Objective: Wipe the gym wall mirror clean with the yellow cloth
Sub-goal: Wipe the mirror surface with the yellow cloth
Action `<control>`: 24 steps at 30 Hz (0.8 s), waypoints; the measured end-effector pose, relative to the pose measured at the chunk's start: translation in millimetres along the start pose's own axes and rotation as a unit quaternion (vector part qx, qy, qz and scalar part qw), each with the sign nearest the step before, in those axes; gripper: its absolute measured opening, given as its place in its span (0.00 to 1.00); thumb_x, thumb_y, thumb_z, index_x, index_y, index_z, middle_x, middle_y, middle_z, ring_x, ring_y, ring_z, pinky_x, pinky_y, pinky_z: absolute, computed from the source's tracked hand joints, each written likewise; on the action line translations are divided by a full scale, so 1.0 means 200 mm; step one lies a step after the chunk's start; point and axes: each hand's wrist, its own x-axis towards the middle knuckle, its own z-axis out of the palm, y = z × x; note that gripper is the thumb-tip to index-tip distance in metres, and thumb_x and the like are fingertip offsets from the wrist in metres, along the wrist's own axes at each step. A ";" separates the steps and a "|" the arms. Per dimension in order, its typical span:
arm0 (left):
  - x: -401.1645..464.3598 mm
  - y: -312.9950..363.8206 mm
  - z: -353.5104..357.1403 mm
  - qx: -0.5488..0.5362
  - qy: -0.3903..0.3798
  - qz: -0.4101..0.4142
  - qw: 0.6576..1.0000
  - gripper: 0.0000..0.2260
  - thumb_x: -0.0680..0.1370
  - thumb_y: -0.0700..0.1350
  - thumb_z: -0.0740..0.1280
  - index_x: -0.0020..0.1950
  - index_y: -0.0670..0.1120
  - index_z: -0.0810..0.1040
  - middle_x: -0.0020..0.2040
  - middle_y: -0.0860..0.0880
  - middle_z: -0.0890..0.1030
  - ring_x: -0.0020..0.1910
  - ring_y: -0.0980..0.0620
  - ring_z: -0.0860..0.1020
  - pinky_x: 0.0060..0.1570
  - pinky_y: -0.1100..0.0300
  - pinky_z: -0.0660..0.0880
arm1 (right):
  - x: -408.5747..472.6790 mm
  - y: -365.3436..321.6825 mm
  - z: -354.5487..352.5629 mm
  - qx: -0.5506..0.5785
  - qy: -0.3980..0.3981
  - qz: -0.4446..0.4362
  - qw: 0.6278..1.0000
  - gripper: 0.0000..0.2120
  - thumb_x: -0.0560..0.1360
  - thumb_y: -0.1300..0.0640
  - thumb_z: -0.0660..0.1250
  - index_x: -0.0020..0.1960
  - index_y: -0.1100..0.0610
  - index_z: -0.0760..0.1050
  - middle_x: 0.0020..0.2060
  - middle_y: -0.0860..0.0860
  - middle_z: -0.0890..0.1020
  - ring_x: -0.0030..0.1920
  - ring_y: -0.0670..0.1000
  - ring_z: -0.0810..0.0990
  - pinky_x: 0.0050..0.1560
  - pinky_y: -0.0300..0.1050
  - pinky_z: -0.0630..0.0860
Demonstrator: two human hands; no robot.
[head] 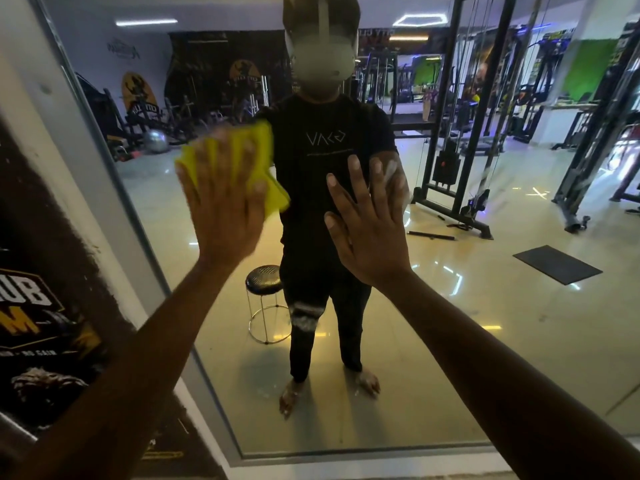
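The large wall mirror (485, 306) fills most of the view in front of me. My left hand (223, 209) presses the yellow cloth (258, 150) flat against the glass at upper left, fingers spread straight over it. My right hand (370, 223) lies flat on the mirror beside it, fingers straight, holding nothing. A whitish smear (306, 317) shows on the glass lower down, and a smaller one (391, 169) sits near my right fingertips.
The mirror's grey frame (114, 188) runs down the left side beside a dark printed poster (41, 306). Reflected in the glass are a person in black, a round stool (265, 282), a cable machine (457, 140) and a floor mat (557, 265).
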 end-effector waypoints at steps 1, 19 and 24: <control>0.09 0.03 -0.01 -0.012 0.032 -0.074 0.997 0.28 0.90 0.53 0.55 0.89 0.48 0.56 0.88 0.38 0.57 0.86 0.32 0.54 0.84 0.36 0.40 | 0.00 0.00 0.00 -0.002 0.001 0.000 1.000 0.30 0.91 0.44 0.59 0.89 0.51 0.59 0.89 0.59 0.54 0.89 0.65 0.47 0.86 0.74 0.45; -0.22 0.13 0.01 0.002 -0.120 0.188 0.975 0.28 0.90 0.55 0.56 0.89 0.51 0.55 0.89 0.41 0.55 0.87 0.31 0.51 0.82 0.28 0.44 | 0.01 -0.01 0.00 0.017 0.022 -0.002 1.000 0.29 0.90 0.45 0.61 0.88 0.53 0.62 0.88 0.60 0.57 0.89 0.67 0.50 0.85 0.76 0.49; 0.03 0.03 -0.05 0.018 -0.067 0.151 0.986 0.28 0.90 0.55 0.54 0.89 0.52 0.53 0.89 0.41 0.55 0.87 0.33 0.52 0.84 0.32 0.41 | 0.00 -0.01 0.00 0.011 0.023 -0.003 1.000 0.29 0.90 0.45 0.61 0.89 0.52 0.61 0.89 0.59 0.56 0.89 0.66 0.49 0.85 0.75 0.48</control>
